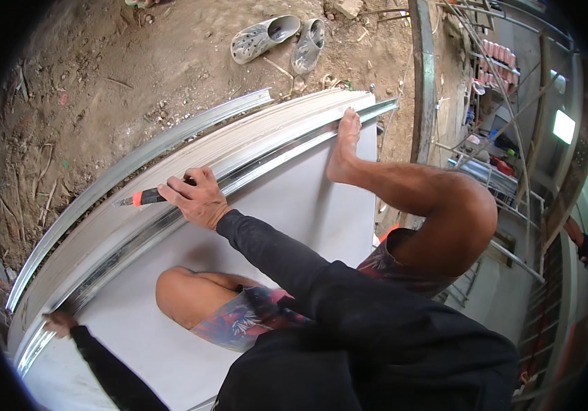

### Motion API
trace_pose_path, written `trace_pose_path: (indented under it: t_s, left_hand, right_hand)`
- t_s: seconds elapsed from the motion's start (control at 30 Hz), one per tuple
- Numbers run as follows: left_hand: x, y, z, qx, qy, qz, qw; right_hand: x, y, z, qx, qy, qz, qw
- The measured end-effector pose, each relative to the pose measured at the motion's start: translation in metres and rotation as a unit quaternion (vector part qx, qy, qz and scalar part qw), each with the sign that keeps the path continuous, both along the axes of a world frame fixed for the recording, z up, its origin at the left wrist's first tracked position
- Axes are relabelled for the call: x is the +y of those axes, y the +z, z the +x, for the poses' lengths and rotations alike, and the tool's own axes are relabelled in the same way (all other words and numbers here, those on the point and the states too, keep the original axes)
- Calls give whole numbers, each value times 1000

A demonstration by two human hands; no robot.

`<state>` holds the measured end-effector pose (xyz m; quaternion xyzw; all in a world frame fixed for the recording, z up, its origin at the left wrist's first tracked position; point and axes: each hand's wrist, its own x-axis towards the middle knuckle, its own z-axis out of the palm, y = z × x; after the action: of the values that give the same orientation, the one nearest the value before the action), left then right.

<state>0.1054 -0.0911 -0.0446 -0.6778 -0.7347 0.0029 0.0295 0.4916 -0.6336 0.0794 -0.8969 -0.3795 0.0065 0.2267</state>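
A utility knife (148,197) with a black and orange handle is gripped in my right hand (198,198), above the shiny metal channel. Its tip points left, over the edges of the stacked boards. The long metal channel (287,152) lies along the white top board (307,205), near the stack's far side. At the channel's left end, my left hand (61,323) is closed on it, with the fingers partly hidden. My bare right foot (350,140) presses against the channel near its other end, and my bent left knee rests on the board.
A second metal channel (143,154) lies on the dirt beside the stack. Grey clogs (266,40) sit on the ground beyond. A metal post (422,89) stands at the right, with scaffolding (513,130) behind it. Another person's arm (573,233) shows at the far right.
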Motion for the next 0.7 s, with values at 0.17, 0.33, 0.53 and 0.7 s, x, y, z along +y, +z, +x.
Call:
trace_pose_path:
  t_s: [0.17, 0.33, 0.53, 0.7]
  left_hand:
    - [-200, 11, 87, 215, -189, 47, 957]
    - [-234, 57, 197, 16, 61, -7, 998]
    - [-213, 13, 124, 192, -61, 66, 977]
    - [-253, 84, 221, 61, 6, -100, 993]
  right_hand:
    - [9, -9, -5, 8, 33, 11, 999]
    - [2, -5, -9, -4, 5, -23, 1000]
    - [11, -6, -9, 11, 29, 4, 1000]
    - [-4, -16, -3, -9, -8, 16, 1000]
